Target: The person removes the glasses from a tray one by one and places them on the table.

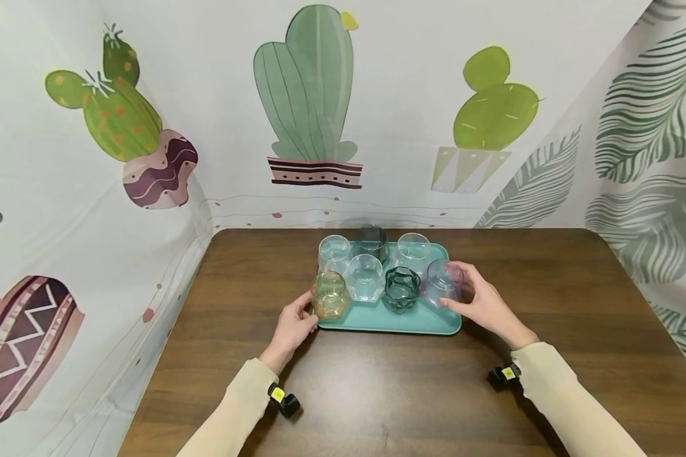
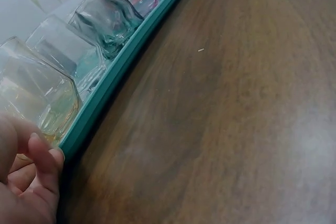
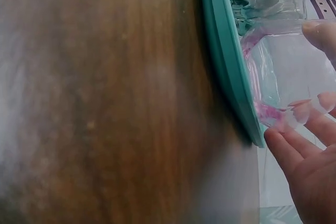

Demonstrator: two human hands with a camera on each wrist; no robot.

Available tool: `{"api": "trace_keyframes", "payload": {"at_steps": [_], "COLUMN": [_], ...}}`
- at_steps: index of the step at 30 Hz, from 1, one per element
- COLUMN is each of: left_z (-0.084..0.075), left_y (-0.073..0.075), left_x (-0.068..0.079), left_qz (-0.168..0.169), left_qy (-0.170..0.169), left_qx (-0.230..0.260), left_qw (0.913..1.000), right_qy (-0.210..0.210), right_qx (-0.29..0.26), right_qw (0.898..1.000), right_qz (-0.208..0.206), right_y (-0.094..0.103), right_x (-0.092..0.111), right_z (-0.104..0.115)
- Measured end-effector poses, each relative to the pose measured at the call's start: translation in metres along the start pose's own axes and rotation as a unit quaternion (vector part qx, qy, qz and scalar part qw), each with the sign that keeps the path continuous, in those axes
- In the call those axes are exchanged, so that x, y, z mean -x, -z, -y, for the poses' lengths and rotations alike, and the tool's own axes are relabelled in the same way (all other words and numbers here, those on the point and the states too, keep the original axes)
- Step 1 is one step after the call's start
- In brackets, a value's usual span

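A teal tray [image 1: 377,324] lies on the wooden table and bears several glasses. My left hand [image 1: 293,325] is at its front left corner, fingers curled and thumb at the rim, gripping the tray edge beside an amber glass [image 1: 330,304]. Part of that grip is hidden in the left wrist view, where the fingertips [image 2: 58,156] meet the corner. At the tray's right end my right hand [image 1: 483,303] holds a clear purple-tinted glass [image 1: 436,287], thumb in front and fingers behind. In the right wrist view the purple glass [image 3: 270,111] is within the tray's rim.
Between the two hands stand a clear glass [image 1: 366,282] and a dark green faceted glass [image 1: 401,291]. Behind them are a clear glass [image 1: 334,249], a dark grey glass [image 1: 372,240] and another clear glass [image 1: 414,247]. A cactus-printed cloth [image 1: 400,114] hangs behind the table.
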State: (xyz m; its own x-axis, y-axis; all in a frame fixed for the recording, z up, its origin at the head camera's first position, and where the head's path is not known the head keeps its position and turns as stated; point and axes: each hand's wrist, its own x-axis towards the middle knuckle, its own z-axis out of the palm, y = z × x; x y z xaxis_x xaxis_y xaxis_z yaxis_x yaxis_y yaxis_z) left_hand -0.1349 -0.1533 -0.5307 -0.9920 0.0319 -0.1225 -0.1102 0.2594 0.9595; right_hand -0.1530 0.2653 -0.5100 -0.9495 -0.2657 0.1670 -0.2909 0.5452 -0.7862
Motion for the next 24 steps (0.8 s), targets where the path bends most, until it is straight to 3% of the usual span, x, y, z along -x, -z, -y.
{"api": "trace_keyframes", "payload": {"at_steps": [10,18,24], "left_z": [0.0,0.0,0.001], "left_y": [0.0,0.005,0.007], "left_x": [0.006,0.008,0.007], "left_qz": [0.0,0.04,0.054], "left_qy": [0.006,0.005,0.01], "left_qx": [-0.002,0.02,0.029], "left_qw": [1.0,0.999,0.9981], "right_qy": [0.012,0.026,-0.006], "right_qx": [-0.049,-0.133,-0.13], "right_qw": [0.998,0.986,0.983], "right_qz": [-0.045,-0.1,-0.133], "right_y": [0.014,0.041,0.058], "right_x": [0.001,-0.011,-0.022], "right_z": [-0.005,-0.013,-0.027]}}
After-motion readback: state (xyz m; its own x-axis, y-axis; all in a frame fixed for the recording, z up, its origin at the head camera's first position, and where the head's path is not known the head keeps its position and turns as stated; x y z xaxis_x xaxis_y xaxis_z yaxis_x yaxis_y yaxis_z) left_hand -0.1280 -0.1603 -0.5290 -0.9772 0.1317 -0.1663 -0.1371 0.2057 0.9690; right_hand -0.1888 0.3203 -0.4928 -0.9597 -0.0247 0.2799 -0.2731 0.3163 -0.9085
